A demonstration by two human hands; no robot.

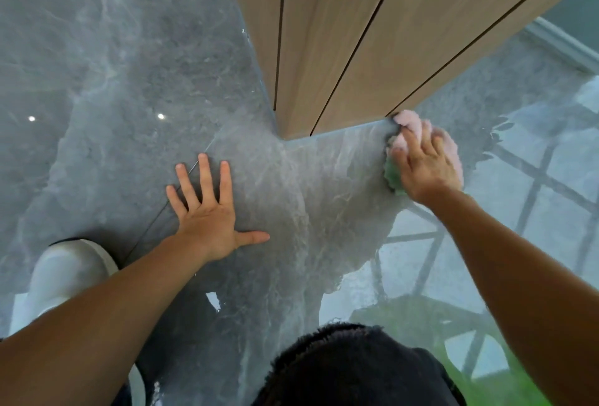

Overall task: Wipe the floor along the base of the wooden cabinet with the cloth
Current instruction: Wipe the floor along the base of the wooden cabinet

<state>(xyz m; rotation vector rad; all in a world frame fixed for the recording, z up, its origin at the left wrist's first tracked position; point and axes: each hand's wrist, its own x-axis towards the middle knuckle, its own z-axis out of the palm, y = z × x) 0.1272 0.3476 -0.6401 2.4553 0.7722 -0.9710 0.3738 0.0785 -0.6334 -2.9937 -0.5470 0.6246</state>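
A light wooden cabinet (372, 32) with dark vertical seams rises from the glossy grey marble floor (136, 58); its corner meets the floor near the middle of the view. My right hand (424, 169) presses a fluffy pink and green cloth (413, 123) flat against the floor, right at the cabinet's base on its right-hand side. The cloth's top edge touches the cabinet foot. My left hand (207, 211) lies flat on the floor with fingers spread, left of the corner and apart from the cloth.
A white shoe (64, 276) rests on the floor at the lower left. My dark-clad knee (353, 366) fills the bottom centre. The polished floor reflects a window grid at the right and two ceiling lights at the left.
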